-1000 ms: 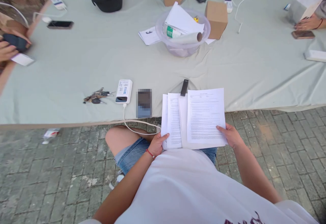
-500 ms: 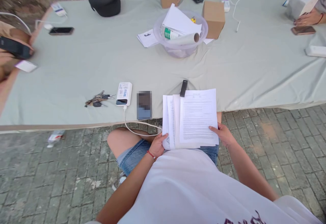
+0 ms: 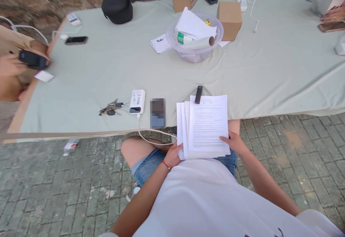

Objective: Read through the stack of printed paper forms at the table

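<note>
White printed sheets (image 3: 206,127), several fanned one behind another, held over the person's lap at the near edge of the table (image 3: 269,71); left hand (image 3: 174,154) closed on the lower left corner of the sheets, thumb on top, a red band at the wrist; right hand (image 3: 234,142) closed on the lower right edge, thumb lying across the top page. Upper part of the sheets overlaps the grey-green cloth covering the table; a small black stick-shaped device (image 3: 198,94) lies on the cloth, its near end at the top margin of the front page. Just left of the sheets a phone (image 3: 157,113) lies flat; beside it a white power bank (image 3: 137,101) with a white cable (image 3: 153,134) hanging off the table edge; further left a bunch of keys (image 3: 111,107). Mid-table a clear plastic bowl (image 3: 194,50) holds papers and a roll; a brown cardboard box (image 3: 229,15) stands just right of it; a black cap (image 3: 117,6) sits near the far edge. At the left margin another person's hand (image 3: 10,66) holds a dark device (image 3: 32,59); at the far right another person's hand (image 3: 332,15) rests on the table.
</note>
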Available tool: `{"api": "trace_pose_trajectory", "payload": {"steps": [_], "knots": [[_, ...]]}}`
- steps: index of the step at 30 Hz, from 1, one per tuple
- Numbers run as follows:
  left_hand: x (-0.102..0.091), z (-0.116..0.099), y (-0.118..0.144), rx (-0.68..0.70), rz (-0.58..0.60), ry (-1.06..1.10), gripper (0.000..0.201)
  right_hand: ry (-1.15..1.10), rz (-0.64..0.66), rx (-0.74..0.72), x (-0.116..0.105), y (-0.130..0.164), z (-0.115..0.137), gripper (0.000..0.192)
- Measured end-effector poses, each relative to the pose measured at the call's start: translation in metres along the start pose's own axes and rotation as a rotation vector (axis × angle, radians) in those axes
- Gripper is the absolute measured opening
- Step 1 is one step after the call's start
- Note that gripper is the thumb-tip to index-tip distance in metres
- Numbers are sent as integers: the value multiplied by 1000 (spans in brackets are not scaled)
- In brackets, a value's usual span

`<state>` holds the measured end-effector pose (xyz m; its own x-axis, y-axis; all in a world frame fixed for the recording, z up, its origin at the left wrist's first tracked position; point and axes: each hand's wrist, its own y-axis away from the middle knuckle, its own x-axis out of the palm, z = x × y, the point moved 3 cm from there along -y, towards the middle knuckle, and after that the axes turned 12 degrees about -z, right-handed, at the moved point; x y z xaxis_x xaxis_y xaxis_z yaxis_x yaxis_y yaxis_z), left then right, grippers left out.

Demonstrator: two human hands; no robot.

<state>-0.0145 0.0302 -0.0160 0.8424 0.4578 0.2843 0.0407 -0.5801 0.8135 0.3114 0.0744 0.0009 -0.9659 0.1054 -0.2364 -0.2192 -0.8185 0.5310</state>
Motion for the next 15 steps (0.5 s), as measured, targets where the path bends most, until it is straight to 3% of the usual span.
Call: {"api": "trace_pose_trajectory", "payload": {"steps": [6, 10, 15], "knots": [[-1, -6, -1, 187, -84, -85, 58, -204, -25, 111, -12, -1, 0, 50], [1, -12, 1, 298, -52, -209, 58, -281, -8, 201, -20, 3, 3, 51], [4, -12, 2, 338, -58, -256, 62, -335, 51, 222, -4, 13, 6, 54]]}}
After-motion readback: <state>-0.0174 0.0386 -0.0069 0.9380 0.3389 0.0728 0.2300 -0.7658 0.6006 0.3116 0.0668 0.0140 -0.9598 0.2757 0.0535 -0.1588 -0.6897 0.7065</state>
